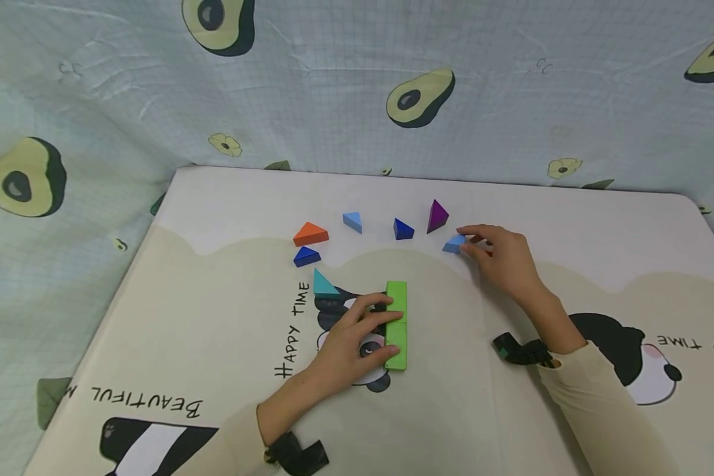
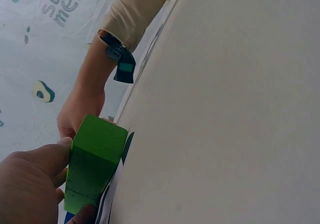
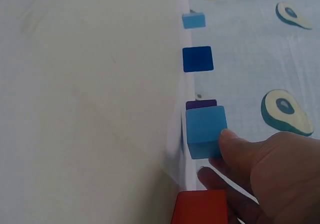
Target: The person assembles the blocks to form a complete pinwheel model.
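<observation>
two green blocks near "happy time"

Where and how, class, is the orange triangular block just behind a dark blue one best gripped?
Probably across the middle of the orange triangular block, coming from above: thumb on the long near side, finger at the blunt corner opposite. It lies triangular face up, narrowing towards both ends. The dark blue triangular block sits close on the near side, hindering a low approach.
</observation>
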Demonstrator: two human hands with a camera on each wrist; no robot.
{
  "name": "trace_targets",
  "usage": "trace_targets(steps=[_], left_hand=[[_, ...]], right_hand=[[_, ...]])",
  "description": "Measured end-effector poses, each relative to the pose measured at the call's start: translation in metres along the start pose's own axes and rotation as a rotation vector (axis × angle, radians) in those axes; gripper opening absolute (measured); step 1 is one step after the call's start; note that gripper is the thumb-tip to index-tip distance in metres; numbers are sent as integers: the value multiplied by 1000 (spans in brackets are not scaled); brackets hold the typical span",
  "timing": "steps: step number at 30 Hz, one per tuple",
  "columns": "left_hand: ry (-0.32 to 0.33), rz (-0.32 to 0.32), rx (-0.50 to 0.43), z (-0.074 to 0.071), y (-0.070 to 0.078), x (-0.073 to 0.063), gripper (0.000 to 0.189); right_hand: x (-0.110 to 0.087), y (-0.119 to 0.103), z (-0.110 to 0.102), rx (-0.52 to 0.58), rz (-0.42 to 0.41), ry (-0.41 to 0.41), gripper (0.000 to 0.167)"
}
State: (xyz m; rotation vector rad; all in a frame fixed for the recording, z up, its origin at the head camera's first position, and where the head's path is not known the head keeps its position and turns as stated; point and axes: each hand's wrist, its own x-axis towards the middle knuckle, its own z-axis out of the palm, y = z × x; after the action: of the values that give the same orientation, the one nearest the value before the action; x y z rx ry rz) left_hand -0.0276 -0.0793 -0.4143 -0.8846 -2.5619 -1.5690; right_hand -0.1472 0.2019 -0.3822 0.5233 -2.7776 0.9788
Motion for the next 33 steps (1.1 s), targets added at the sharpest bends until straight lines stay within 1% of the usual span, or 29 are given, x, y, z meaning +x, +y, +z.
trace_targets(steps=[7,17,24,33], left_hand=[[7,12,-3,0,0,-1,45],[6,13,-11,1,-1,-1,45],[-9,0,-14,1,-1,-2,45],[-7,15,-16,0,-1,0,45]], right_hand=[[0,-3,0,11,-24,24,28],[1,-14,2,56,-59,15,28],[-2,-20,9,70,-77,-25,31],[-3,-35,16,90,-98,-78,29]])
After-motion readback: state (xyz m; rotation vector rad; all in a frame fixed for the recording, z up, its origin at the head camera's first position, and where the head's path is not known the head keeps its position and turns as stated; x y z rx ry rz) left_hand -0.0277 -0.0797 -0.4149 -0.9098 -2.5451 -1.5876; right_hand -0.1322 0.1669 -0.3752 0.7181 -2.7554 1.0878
